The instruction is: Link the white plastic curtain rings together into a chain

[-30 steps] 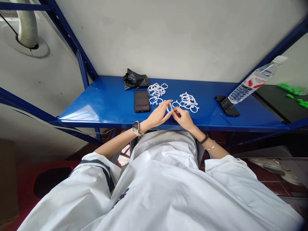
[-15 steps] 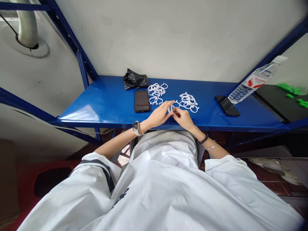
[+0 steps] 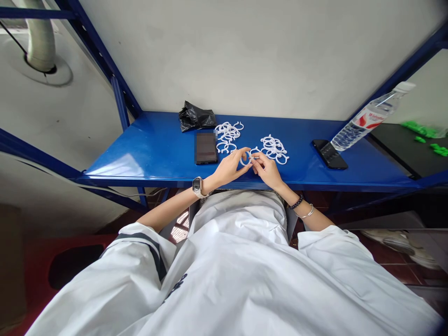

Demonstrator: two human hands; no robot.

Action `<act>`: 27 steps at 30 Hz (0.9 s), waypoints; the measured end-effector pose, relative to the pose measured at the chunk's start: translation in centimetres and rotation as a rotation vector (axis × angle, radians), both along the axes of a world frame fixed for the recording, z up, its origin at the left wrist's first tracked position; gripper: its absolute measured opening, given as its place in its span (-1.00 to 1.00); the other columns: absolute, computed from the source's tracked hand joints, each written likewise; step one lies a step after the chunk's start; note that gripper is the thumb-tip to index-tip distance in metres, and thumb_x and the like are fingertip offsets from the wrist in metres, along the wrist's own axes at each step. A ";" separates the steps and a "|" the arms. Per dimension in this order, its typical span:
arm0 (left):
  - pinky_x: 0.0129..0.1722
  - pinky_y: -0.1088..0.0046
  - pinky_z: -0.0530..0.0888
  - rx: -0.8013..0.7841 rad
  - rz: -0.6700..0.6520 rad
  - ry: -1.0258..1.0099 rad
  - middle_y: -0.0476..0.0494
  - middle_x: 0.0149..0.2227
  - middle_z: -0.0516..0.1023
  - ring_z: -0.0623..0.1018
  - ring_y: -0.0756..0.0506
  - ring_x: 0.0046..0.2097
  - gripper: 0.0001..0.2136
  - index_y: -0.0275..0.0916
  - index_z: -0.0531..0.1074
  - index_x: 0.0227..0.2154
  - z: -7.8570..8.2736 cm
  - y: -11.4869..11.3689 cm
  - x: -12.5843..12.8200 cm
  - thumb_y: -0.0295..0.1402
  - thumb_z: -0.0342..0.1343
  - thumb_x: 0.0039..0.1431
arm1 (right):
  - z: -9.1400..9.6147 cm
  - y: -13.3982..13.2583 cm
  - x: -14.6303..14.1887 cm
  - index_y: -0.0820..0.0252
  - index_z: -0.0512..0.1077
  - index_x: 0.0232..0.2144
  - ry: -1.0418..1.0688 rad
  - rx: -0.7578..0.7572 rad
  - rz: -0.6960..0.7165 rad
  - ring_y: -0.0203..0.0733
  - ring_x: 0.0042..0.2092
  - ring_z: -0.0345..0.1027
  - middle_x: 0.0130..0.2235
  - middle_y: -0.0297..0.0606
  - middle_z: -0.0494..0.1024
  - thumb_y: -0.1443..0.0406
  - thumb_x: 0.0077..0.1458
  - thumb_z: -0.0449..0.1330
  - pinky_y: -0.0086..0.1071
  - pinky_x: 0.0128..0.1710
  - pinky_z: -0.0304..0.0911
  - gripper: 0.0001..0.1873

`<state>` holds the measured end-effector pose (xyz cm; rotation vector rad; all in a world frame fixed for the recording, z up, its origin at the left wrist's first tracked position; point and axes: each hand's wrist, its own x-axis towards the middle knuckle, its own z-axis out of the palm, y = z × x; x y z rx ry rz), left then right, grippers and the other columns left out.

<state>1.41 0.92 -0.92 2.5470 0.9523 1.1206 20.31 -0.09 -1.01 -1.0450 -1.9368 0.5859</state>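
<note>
My left hand (image 3: 229,168), with a watch at its wrist, is closed around a white plastic curtain ring (image 3: 241,161) between thumb and fingers. Close against it, my right hand (image 3: 269,171) pinches the same ring's right side at the fingertips; its exact hold is partly hidden. Beyond my right hand lies a loose pile of similar white rings (image 3: 275,145). Another pile of white rings (image 3: 229,130), some showing gaps with knobbed ends, lies beyond my left hand. A single ring (image 3: 255,150) rests just past my right fingertips.
On the blue table (image 3: 157,149) a dark phone (image 3: 206,148) lies left of the rings, below a crumpled black plastic bag (image 3: 197,116). To the right are another phone (image 3: 329,154) and a water bottle (image 3: 367,119). Green pieces (image 3: 423,128) lie at far right.
The ring between my hands has turned, so its round opening now shows more. My right fingers have shifted slightly up on it, and my left fingers are more curled.
</note>
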 end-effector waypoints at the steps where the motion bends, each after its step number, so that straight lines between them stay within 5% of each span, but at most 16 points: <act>1: -0.09 0.38 0.46 -0.011 -0.003 0.002 -0.20 -0.15 0.49 0.53 -0.09 -0.12 -0.62 -0.28 0.16 0.15 0.0 0.0 0.0 -0.22 -0.05 0.36 | 0.0 0.0 0.0 0.11 0.34 -0.19 0.002 0.000 0.003 -0.25 -0.57 0.28 -0.61 -0.45 0.37 -0.09 0.29 -0.04 -0.37 -0.43 0.19 -0.56; 15: -0.18 0.43 0.44 -0.025 -0.007 -0.037 -0.16 -0.22 0.47 0.49 -0.05 -0.22 -0.63 -0.28 0.17 0.12 -0.5 0.4 0.1 -0.19 -0.08 0.36 | 0.1 -0.2 0.0 0.12 0.35 -0.28 -0.019 0.063 -0.016 -0.26 -0.58 0.25 -0.62 -0.43 0.37 -0.08 0.30 -0.04 -0.40 -0.44 0.16 -0.56; 27: -0.31 0.49 0.45 -0.107 0.046 -0.002 -0.08 -0.37 0.50 0.52 -0.05 -0.33 -0.73 -0.30 0.30 -0.04 -0.3 0.4 0.1 -0.29 -0.01 0.26 | -0.2 -0.3 0.1 0.13 0.37 -0.36 -0.219 0.096 -0.022 -0.25 -0.55 0.27 -0.57 -0.36 0.42 0.13 0.32 -0.01 -0.42 -0.44 0.08 -0.71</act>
